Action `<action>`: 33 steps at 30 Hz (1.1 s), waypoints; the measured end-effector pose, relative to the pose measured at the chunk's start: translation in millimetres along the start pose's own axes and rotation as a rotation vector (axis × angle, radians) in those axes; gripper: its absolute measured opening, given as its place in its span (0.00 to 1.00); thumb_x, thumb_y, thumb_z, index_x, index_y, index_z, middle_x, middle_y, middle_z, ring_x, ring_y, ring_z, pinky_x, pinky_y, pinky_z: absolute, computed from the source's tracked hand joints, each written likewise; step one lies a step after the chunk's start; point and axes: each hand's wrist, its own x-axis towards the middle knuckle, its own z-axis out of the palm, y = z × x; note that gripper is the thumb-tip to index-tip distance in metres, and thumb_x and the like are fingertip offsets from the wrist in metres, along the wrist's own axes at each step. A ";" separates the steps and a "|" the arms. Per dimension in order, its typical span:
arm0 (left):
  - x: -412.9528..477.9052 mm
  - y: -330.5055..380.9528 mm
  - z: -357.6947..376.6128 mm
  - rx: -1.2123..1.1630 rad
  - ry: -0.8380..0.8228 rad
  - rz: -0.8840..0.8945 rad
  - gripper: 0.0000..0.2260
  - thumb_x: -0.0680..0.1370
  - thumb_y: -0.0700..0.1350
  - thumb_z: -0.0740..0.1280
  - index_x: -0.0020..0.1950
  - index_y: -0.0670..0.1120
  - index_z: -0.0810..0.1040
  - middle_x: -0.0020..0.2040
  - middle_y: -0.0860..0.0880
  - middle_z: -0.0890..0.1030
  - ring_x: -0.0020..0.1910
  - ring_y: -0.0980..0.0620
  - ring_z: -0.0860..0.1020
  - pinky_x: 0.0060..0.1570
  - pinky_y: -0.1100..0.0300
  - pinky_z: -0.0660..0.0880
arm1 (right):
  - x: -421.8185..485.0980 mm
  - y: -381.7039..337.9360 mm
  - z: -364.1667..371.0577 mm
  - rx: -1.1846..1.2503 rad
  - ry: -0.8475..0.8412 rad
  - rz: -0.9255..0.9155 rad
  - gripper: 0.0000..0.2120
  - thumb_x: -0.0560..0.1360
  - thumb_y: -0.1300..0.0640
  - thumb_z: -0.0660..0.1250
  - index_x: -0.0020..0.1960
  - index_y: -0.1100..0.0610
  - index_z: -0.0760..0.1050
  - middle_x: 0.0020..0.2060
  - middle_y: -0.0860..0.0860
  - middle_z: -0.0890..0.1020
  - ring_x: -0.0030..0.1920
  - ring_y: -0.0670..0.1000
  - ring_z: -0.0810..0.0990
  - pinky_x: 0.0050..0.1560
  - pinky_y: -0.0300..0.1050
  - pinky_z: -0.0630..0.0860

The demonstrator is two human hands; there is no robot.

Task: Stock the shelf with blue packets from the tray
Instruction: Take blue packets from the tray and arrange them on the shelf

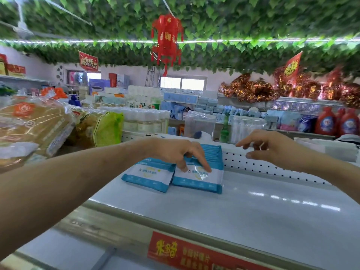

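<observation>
Touching blue packets (197,177) on a white shelf (253,207) with the left hand (175,151).
The packets stand in two rows side by side against the shelf's back edge. Straight left fingers rest on the front packet of the right row. The right hand (272,146) hovers just beside them, fingers loosely spread, holding nothing.

Blue-white packets (198,177) upright on shelf (253,207)

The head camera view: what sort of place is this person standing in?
Most likely a small grocery shop: a white metal display shelf holds rows of blue-and-white plastic packets, a red promotional label runs along the shelf edge, and stacked tissue packs and red detergent bottles fill the aisles behind.
</observation>
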 end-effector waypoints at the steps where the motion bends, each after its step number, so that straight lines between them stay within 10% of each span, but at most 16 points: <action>1: -0.9 -0.4 1.5 0.017 0.021 -0.005 0.28 0.76 0.32 0.72 0.68 0.61 0.80 0.63 0.60 0.71 0.61 0.61 0.69 0.62 0.61 0.68 | 2.1 -4.2 -0.3 0.005 -0.001 -0.007 0.16 0.76 0.53 0.73 0.59 0.35 0.78 0.51 0.38 0.81 0.49 0.39 0.78 0.52 0.42 0.79; 12: -167.3 4.2 -8.2 0.023 0.380 -0.280 0.24 0.78 0.34 0.71 0.67 0.59 0.80 0.71 0.54 0.71 0.56 0.71 0.72 0.51 0.77 0.69 | 79.8 -159.2 47.2 0.134 -0.138 -0.411 0.15 0.74 0.52 0.75 0.57 0.36 0.81 0.47 0.36 0.81 0.44 0.43 0.79 0.44 0.35 0.75; 18: -354.0 5.3 52.9 0.008 0.525 -0.697 0.20 0.79 0.41 0.71 0.67 0.61 0.80 0.71 0.60 0.70 0.63 0.56 0.74 0.62 0.57 0.73 | 119.7 -324.8 144.9 0.143 -0.337 -0.877 0.14 0.76 0.56 0.75 0.59 0.46 0.82 0.47 0.40 0.82 0.45 0.41 0.78 0.45 0.31 0.72; 24: -504.1 53.8 213.5 -0.115 0.490 -1.090 0.22 0.73 0.39 0.70 0.65 0.55 0.82 0.66 0.50 0.73 0.56 0.64 0.73 0.54 0.74 0.67 | 72.3 -454.2 288.2 -0.038 -0.695 -1.208 0.18 0.77 0.55 0.74 0.65 0.45 0.77 0.52 0.44 0.82 0.48 0.47 0.79 0.44 0.39 0.71; 28: -546.2 100.5 364.8 -0.211 0.439 -1.321 0.22 0.70 0.41 0.69 0.65 0.43 0.83 0.63 0.46 0.73 0.61 0.51 0.73 0.65 0.56 0.71 | 0.0 -477.6 388.5 -0.118 -0.912 -1.330 0.18 0.75 0.59 0.73 0.64 0.51 0.80 0.53 0.48 0.82 0.51 0.49 0.79 0.50 0.44 0.74; 33: -523.3 161.5 496.1 -0.485 0.381 -1.411 0.21 0.76 0.36 0.70 0.69 0.50 0.80 0.65 0.47 0.73 0.59 0.56 0.71 0.59 0.80 0.59 | -89.8 -450.4 477.8 -0.068 -1.230 -1.343 0.14 0.78 0.57 0.71 0.63 0.51 0.80 0.54 0.46 0.81 0.48 0.44 0.77 0.46 0.36 0.71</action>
